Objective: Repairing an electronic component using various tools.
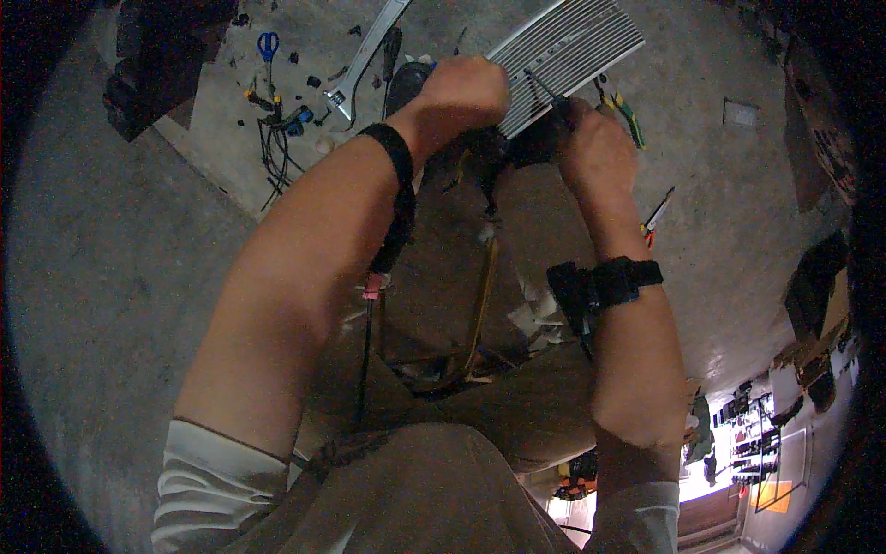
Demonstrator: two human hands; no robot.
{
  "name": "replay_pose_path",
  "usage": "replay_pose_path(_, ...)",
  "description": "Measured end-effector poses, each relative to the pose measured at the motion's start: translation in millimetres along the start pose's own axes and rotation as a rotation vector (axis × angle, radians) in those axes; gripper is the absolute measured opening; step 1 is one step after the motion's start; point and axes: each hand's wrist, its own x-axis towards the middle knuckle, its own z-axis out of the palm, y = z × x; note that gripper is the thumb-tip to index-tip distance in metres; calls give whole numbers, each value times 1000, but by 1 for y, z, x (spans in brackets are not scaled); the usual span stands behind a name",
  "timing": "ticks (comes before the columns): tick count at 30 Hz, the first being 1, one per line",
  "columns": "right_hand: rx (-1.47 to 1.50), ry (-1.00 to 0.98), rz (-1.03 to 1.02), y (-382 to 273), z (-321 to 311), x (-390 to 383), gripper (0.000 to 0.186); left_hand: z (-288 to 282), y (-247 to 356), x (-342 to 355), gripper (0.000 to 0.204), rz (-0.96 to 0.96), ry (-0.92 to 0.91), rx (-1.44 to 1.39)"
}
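A ribbed silver metal panel (pixel 591 42) lies on the floor at the far middle. My left hand (pixel 471 88) is closed in a fist by its left edge; whatever its fingers hold, if anything, is hidden behind the back of the hand. On the right, my right hand (pixel 598 152) is wrapped round the dark handle of what looks like a screwdriver (pixel 544 85). Its thin shaft points up and left over the panel's ribs; I cannot tell whether the tip touches. Dark material (pixel 531 143) shows between my hands.
An adjustable wrench (pixel 365 65), blue-handled scissors (pixel 268 46) and black wires (pixel 275 152) lie on the floor at left. Green-and-yellow pliers (pixel 629 122) and an orange-handled tool (pixel 657 214) lie beyond my right wrist. Dark boxes (pixel 166 60) stand far left.
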Motion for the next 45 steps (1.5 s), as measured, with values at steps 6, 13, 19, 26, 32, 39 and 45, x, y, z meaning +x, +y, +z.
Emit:
replay_pose_path(6, 6, 28, -1, 1, 2, 0, 32, -4, 3, -2, 24, -25, -19, -10)
replay_pose_path(13, 123, 12, -37, 4, 0, 5, 36, 0, 1, 2, 23, 2, -5, -2)
replay_pose_path(19, 269, -12, 31, 7, -5, 6, 40, 6, -4, 0, 21, 116, 84, 41)
replay_pose_path(26, 259, -32, 36, 11, 1, 9, 43, 6, -9, 2, 41, 164, 42, 49)
replay_pose_path(32, 258, -17, 26, 8, 0, 6, 41, 9, -7, 2, 27, 154, 94, 67)
replay_pose_path(39, 190, -33, -38, 2, -5, 3, 35, 9, -10, 2, 22, 177, 47, 113)
replay_pose_path(45, 149, 58, 1, -16, -13, -3, 32, 7, -9, 2, 21, 152, 80, 79)
